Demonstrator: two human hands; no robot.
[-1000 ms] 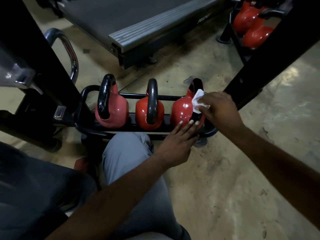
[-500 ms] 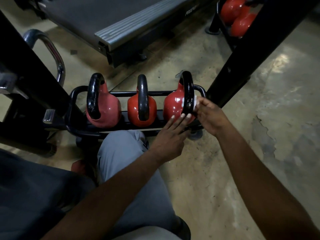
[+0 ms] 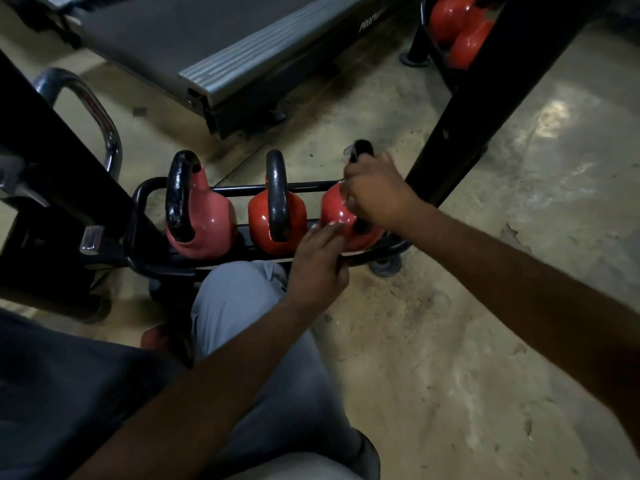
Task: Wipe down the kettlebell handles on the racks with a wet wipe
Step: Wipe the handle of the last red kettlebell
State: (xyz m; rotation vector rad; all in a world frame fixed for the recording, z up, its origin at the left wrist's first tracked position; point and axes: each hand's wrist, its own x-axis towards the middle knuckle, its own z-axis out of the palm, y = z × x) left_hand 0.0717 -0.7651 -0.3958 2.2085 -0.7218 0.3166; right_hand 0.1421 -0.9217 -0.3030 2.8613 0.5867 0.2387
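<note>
Low black rack [image 3: 149,192] on the concrete floor [image 3: 485,341], three red kettlebells in a row along it. Left end: pink-red kettlebell [image 3: 207,223] with a scuffed black handle [image 3: 178,195], untouched. Middle: smaller red kettlebell [image 3: 263,220], handle [image 3: 277,192] upright, untouched. Right end: third kettlebell [image 3: 334,211], both hands on it. Left hand [image 3: 317,268] is loose, fingers extended, fingertips resting on the bell's front face near the rack's front rail. Right hand [image 3: 375,192] is curled around the upper part of that bell's handle [image 3: 362,148]; only the handle top and a bit of its lower leg show past the knuckles. Wet wipe is not visible, can't tell if it's inside the right fist. Person's grey-trousered knee [image 3: 239,299] sits just in front of the rack's front rail. Behind the rack: treadmill deck [image 3: 225,53]. Far right past a black upright post [image 3: 485,98]: more red kettlebells [image 3: 460,32] on another rack.
</note>
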